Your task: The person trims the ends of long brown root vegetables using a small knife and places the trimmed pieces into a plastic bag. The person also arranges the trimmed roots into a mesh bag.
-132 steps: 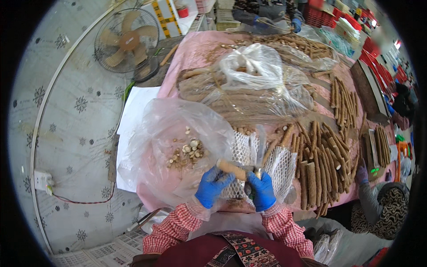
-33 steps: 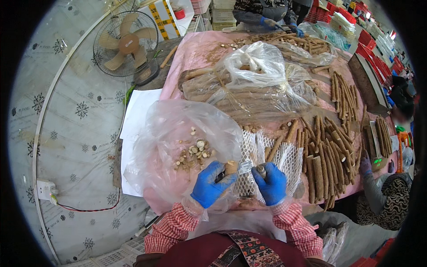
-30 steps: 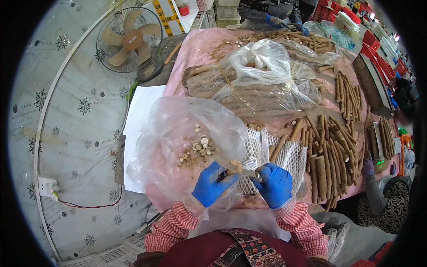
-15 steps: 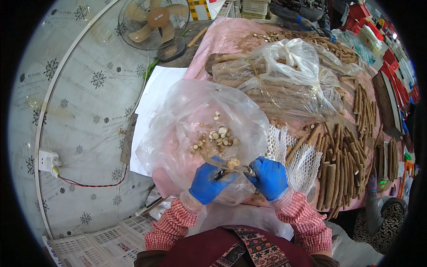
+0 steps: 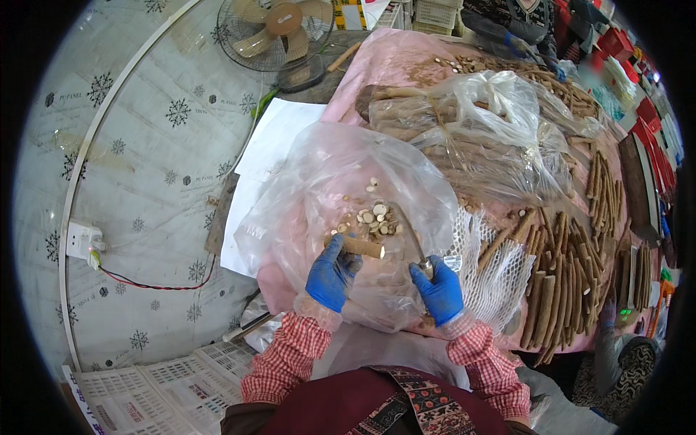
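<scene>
My left hand (image 5: 330,279), in a blue glove, is closed on a short brown root piece (image 5: 366,248) with a white cut end facing right. My right hand (image 5: 438,293), also gloved, grips a knife (image 5: 416,241) by its handle, the blade angled up and away, apart from the root. Beyond both hands, round pale slices and offcuts (image 5: 378,216) lie on a crumpled clear plastic sheet (image 5: 297,185). White mesh sleeves (image 5: 496,290) lie to the right of my right hand.
Loose long roots (image 5: 547,312) lie on the pink-covered table (image 5: 370,58), with bagged roots (image 5: 464,167) at the back. A fan (image 5: 283,25) stands back left beside a wall (image 5: 145,181) with a power socket (image 5: 83,239). Co-workers (image 5: 515,22) work at the back and right (image 5: 616,377).
The knife, earlier across the root, has swung up and away to the right. The root piece has moved left in my left hand and lies crosswise. The view has shifted.
</scene>
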{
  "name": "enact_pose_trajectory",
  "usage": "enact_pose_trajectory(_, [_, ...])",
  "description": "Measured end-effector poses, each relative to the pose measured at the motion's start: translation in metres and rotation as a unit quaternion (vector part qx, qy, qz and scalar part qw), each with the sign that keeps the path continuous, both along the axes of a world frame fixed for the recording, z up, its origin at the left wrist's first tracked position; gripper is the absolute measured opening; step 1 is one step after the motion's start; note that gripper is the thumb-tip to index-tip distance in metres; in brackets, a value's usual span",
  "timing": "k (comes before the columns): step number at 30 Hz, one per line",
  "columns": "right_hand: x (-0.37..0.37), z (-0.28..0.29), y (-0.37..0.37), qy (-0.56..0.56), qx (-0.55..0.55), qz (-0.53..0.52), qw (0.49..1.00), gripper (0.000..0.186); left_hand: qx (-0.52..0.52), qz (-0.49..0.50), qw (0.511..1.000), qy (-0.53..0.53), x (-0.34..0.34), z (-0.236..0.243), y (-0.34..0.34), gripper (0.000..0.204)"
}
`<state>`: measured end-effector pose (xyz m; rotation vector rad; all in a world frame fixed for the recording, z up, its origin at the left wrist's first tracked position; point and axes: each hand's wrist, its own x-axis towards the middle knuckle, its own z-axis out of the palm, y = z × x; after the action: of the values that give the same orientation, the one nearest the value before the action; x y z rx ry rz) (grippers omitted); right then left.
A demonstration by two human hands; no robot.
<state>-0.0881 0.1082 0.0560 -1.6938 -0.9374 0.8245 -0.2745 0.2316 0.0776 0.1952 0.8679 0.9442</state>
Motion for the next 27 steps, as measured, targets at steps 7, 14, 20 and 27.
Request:
enact_pose_trajectory(7, [-0.014,0.021,-0.011,0.108,0.024,-0.060,0.992,0.027,0.082,-0.139,0.984,0.071,0.017,-0.002,-0.015,0.032])
enact_pose_trajectory(14, [0.039,0.030,-0.066,0.249,0.011,-0.131,0.960,0.029,0.148,-0.306,0.935,0.104,0.083,0.010,-0.052,0.031])
enact_pose_trajectory(20, [0.170,0.001,-0.197,0.086,0.109,-0.473,0.870,0.017,0.317,-0.548,0.759,0.150,0.157,0.000,-0.098,0.029])
enact_pose_trajectory(27, [0.271,-0.021,-0.302,-0.228,0.059,-0.525,0.818,0.024,0.518,-0.555,0.532,0.373,0.264,-0.092,-0.122,0.039])
